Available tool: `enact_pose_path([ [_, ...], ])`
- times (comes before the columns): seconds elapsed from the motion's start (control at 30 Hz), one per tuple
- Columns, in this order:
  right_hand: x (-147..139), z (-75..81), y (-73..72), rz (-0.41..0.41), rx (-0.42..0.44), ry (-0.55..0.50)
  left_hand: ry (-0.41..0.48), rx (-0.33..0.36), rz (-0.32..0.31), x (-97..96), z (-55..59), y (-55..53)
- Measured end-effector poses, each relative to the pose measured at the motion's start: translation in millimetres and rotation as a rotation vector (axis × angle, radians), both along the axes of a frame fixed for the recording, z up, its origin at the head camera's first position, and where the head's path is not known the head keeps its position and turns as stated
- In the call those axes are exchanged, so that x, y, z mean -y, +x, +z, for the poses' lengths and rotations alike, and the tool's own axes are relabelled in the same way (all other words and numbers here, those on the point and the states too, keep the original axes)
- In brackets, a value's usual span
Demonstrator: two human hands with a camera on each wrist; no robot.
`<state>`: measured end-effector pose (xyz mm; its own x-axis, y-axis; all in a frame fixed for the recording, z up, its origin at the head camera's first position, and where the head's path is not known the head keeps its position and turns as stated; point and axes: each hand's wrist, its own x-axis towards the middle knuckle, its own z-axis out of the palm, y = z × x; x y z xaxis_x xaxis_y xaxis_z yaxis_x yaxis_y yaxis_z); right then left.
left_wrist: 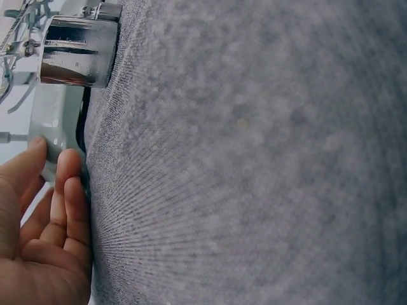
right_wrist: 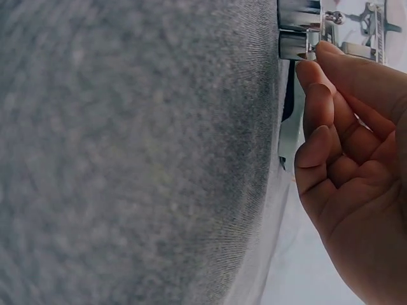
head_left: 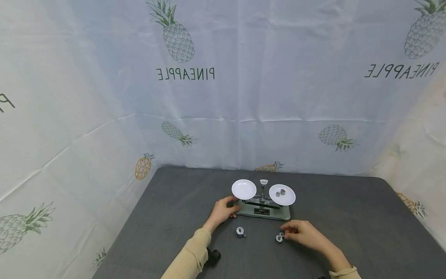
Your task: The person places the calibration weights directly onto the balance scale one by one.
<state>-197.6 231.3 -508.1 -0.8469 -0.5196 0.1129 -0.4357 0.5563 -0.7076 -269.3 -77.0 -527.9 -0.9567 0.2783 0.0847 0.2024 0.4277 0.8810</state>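
Grey cloth lies beneath the balance, whose left end the left hand grips; in front, the right hand's nearly closed fingertips pinch a small weight (a bigger weight alongside).

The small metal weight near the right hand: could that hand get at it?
Most likely yes: the fingers of the right hand are right at the small metal weight, with nothing visibly between; the larger weight sits on its far side.
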Motion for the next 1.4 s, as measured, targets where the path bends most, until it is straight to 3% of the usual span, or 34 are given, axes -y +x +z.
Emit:
enact_pose_path([
  [0.53,4.8,-2.0,0.6,0.05,-0.015,0.007,-0.012,0.019,0.013,-0.6,4.0,1.4],
  [1.07,5.3,-4.2,0.3,0.031,-0.01,0.039,0.01,0.015,0.01,-2.1,4.1,1.2],
  [1.4,2.4,3.3,3.0,0.004,-0.062,0.068,0.004,0.01,0.001,-0.9,3.2,1.6],
])
